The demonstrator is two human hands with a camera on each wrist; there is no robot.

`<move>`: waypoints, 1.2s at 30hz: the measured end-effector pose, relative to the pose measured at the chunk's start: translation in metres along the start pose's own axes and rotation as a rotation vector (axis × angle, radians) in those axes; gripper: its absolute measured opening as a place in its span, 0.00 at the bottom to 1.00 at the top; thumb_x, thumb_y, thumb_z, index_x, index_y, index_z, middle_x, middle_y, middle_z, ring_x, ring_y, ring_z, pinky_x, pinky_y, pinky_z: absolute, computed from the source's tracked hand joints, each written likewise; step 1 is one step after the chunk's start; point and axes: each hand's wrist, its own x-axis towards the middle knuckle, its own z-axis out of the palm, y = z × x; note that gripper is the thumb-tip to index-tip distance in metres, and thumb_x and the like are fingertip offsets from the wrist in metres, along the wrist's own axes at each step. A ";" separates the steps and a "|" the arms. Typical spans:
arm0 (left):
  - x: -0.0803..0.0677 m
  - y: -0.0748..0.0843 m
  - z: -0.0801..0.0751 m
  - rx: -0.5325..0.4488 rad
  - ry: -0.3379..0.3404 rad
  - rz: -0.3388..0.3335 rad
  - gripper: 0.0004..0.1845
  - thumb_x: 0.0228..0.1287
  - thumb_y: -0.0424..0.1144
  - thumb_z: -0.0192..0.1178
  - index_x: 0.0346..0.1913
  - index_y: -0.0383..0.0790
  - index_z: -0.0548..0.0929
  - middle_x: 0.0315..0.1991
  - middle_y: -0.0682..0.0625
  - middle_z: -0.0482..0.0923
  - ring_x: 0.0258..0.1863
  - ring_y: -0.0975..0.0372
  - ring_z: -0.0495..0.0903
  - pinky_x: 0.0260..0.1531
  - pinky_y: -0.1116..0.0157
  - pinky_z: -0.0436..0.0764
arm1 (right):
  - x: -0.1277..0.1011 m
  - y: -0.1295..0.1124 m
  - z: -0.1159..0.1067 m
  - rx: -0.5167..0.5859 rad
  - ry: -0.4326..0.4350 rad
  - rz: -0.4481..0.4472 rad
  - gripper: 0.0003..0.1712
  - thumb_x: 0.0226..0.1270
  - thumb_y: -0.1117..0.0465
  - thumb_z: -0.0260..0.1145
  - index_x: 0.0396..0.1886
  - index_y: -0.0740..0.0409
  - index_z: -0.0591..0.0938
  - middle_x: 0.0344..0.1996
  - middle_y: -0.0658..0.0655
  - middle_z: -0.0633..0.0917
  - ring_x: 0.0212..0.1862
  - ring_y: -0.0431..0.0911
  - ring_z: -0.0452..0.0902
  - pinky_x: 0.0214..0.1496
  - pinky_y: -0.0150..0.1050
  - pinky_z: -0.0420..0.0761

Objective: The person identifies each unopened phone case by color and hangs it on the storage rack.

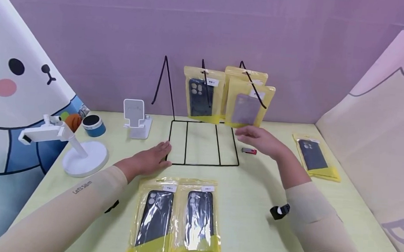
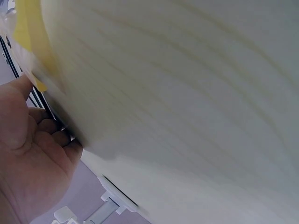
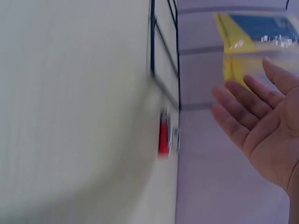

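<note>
At frame centre, left hand [image 1: 150, 159] flat, fingers together, on black wire rack [image 1: 204, 143]; right hand [image 1: 260, 141] hovering, fingers spread, holding nothing, above red USB stick [image 1: 249, 150]; sleeve lettering "Let's Slim" lower left.

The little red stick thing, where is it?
In the head view, the red USB stick lies on the table right of the black wire rack, just under the open right hand.
</note>
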 end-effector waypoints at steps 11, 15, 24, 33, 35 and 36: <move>0.000 -0.001 -0.001 0.002 0.004 0.003 0.40 0.77 0.56 0.42 0.78 0.35 0.44 0.80 0.41 0.36 0.79 0.46 0.39 0.75 0.47 0.50 | -0.050 0.080 -0.077 -0.073 0.254 0.159 0.33 0.78 0.45 0.51 0.67 0.66 0.67 0.62 0.70 0.74 0.61 0.61 0.73 0.62 0.54 0.76; 0.000 -0.002 0.001 0.005 0.004 0.003 0.40 0.77 0.56 0.42 0.78 0.35 0.44 0.80 0.41 0.36 0.79 0.46 0.39 0.75 0.47 0.50 | -0.062 0.115 -0.102 -0.281 0.381 0.229 0.39 0.77 0.42 0.48 0.70 0.70 0.62 0.66 0.75 0.67 0.65 0.69 0.64 0.64 0.63 0.67; 0.002 -0.002 0.002 0.006 0.000 -0.003 0.40 0.77 0.57 0.42 0.78 0.36 0.44 0.80 0.41 0.36 0.79 0.47 0.39 0.75 0.48 0.49 | -0.088 0.178 -0.118 -0.468 0.310 0.444 0.52 0.75 0.33 0.38 0.76 0.73 0.42 0.69 0.85 0.49 0.67 0.82 0.44 0.67 0.74 0.49; 0.001 0.000 0.000 0.006 0.003 0.021 0.39 0.78 0.54 0.43 0.77 0.31 0.45 0.79 0.38 0.37 0.78 0.45 0.40 0.75 0.47 0.50 | -0.095 0.181 -0.112 -0.556 0.333 0.561 0.57 0.67 0.23 0.36 0.61 0.76 0.65 0.49 0.81 0.72 0.47 0.73 0.67 0.45 0.62 0.72; 0.001 0.000 0.000 0.003 0.004 0.022 0.39 0.78 0.54 0.43 0.77 0.31 0.45 0.79 0.38 0.37 0.78 0.44 0.40 0.75 0.47 0.50 | -0.095 0.175 -0.110 -0.558 0.336 0.621 0.59 0.62 0.20 0.42 0.55 0.78 0.66 0.43 0.77 0.73 0.43 0.69 0.67 0.39 0.57 0.73; 0.000 0.000 0.000 0.000 0.006 0.023 0.39 0.78 0.54 0.43 0.77 0.31 0.46 0.79 0.38 0.37 0.78 0.44 0.40 0.75 0.47 0.50 | -0.095 0.172 -0.110 -0.554 0.330 0.643 0.60 0.60 0.19 0.45 0.54 0.77 0.66 0.42 0.77 0.73 0.43 0.68 0.66 0.39 0.56 0.73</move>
